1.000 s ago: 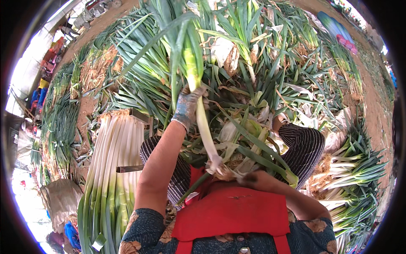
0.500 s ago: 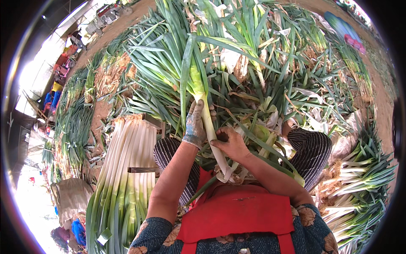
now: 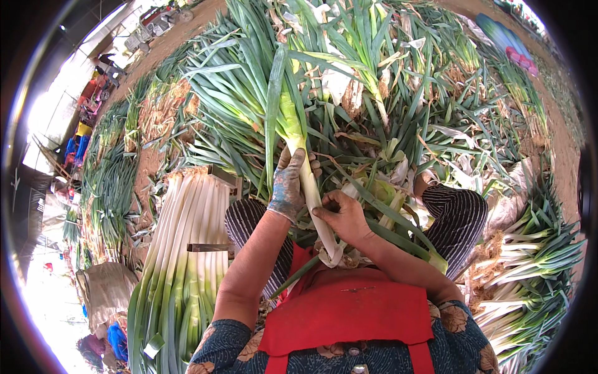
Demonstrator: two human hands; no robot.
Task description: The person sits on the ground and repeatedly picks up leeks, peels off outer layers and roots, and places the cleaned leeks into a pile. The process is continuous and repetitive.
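Observation:
A long leek [image 3: 316,206] with a white shaft and fanned green leaves slants across my lap, its root end low near my red apron [image 3: 346,318]. My left hand [image 3: 289,181], in a dirty patterned glove, is closed round the shaft just below the leaves. My bare right hand [image 3: 341,215] has its fingers curled against the lower shaft, thumb on the white skin. Loose peeled leaves [image 3: 392,202] lie under and beside the leek between my striped-trousered knees.
Cleaned leeks [image 3: 177,249] lie in a rack with brackets at my left. Untrimmed leeks are heaped ahead [image 3: 436,93] and at my right [image 3: 523,262]. A crumpled sack [image 3: 106,293], blue objects [image 3: 117,343] and carts [image 3: 149,31] line the left rim, beside bare dirt.
My right hand has risen from the root end to the middle of the white shaft. My left hand and the leek shifted in the picture; over the last half second they barely moved.

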